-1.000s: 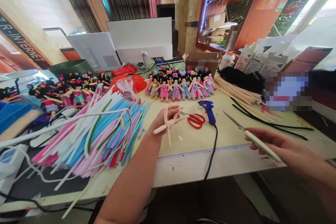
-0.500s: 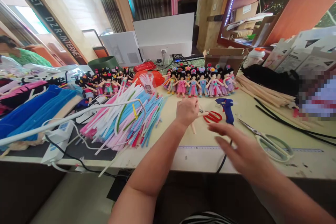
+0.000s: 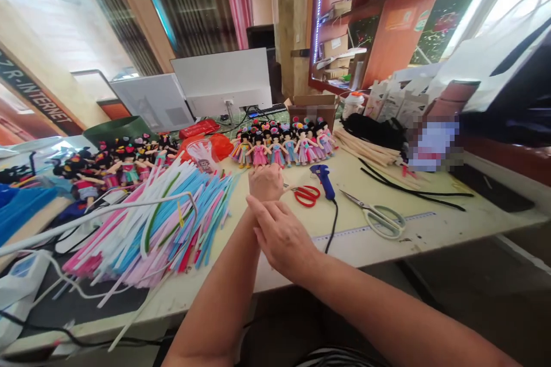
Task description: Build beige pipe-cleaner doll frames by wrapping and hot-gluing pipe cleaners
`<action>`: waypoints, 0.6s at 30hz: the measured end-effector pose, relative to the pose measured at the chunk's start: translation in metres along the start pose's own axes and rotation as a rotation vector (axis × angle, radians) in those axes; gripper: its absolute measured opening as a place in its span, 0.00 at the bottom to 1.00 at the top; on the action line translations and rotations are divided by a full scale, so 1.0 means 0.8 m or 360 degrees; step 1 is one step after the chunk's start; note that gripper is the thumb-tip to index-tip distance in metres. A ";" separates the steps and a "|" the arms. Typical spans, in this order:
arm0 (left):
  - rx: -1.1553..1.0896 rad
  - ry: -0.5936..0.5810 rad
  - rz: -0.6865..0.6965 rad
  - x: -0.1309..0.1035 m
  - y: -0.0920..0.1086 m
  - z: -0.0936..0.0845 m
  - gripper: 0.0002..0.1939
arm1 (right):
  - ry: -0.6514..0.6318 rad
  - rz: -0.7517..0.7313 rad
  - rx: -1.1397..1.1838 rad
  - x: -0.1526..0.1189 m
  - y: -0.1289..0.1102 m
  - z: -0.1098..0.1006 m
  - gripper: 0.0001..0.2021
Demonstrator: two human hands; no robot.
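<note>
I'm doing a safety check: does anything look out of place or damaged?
A white cable lies across the loose pile of craft stems, and one pale stem pokes past the table's front edge. Both look untidy. No damage shows.

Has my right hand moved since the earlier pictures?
Yes. Your right hand has moved left: it was right of the blue glue gun a second ago, and is now left of it, by your left hand.
</note>
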State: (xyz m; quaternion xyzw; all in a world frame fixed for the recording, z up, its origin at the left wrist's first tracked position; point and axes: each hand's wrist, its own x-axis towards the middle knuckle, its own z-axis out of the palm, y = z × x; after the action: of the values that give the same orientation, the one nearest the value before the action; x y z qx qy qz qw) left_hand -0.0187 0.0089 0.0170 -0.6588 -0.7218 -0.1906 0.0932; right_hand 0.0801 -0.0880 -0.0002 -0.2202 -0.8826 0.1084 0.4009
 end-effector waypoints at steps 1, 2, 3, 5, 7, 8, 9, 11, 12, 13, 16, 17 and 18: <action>0.0004 0.0016 0.0019 0.001 0.002 -0.001 0.15 | 0.0029 0.0010 -0.0028 0.000 0.000 -0.001 0.31; 0.0006 0.0035 0.0047 0.002 0.004 -0.001 0.15 | 0.0025 -0.0021 -0.0030 -0.002 -0.001 -0.003 0.31; 0.0010 0.0053 0.0067 0.003 0.006 -0.001 0.16 | -0.0012 -0.0084 -0.0005 -0.004 -0.004 -0.004 0.30; 0.0017 0.0065 0.0078 0.004 0.009 0.000 0.16 | -0.0127 -0.0193 0.0075 -0.007 -0.007 -0.006 0.30; 0.0027 0.0065 0.0096 0.005 0.012 0.002 0.16 | -0.0153 -0.0164 0.0082 -0.006 -0.006 -0.009 0.29; 0.0031 0.0060 0.0101 0.005 0.014 0.002 0.16 | -0.0124 -0.0111 0.0050 -0.005 -0.004 -0.010 0.28; 0.0035 0.0047 0.0105 0.005 0.016 0.002 0.16 | -0.0077 -0.0061 0.0008 -0.004 -0.003 -0.011 0.28; 0.0039 0.0037 0.0104 0.006 0.019 0.001 0.16 | -0.0029 -0.0053 -0.0028 -0.005 -0.001 -0.011 0.28; 0.0039 0.0035 0.0097 0.006 0.020 0.000 0.16 | -0.0056 -0.0085 0.0000 -0.008 0.000 -0.012 0.27; 0.0031 0.0031 0.0083 0.007 0.019 -0.001 0.17 | -0.0107 -0.0124 0.0055 -0.013 0.000 -0.013 0.27; -0.0090 -0.0015 0.0008 0.009 0.007 -0.002 0.16 | -0.0201 -0.0093 0.0212 -0.038 0.016 -0.029 0.19; -0.0179 -0.0023 -0.0027 0.011 0.000 -0.001 0.17 | -0.0159 -0.0028 0.0206 -0.049 0.030 -0.039 0.15; -0.0290 -0.0022 -0.0087 0.013 -0.008 0.000 0.16 | -0.0090 0.0091 0.0169 -0.060 0.048 -0.052 0.13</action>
State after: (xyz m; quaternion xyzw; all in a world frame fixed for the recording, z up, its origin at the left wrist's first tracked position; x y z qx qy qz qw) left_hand -0.0261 0.0178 0.0201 -0.6460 -0.7197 -0.2534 0.0227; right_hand 0.1509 -0.0765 -0.0185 -0.2206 -0.8799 0.1726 0.3837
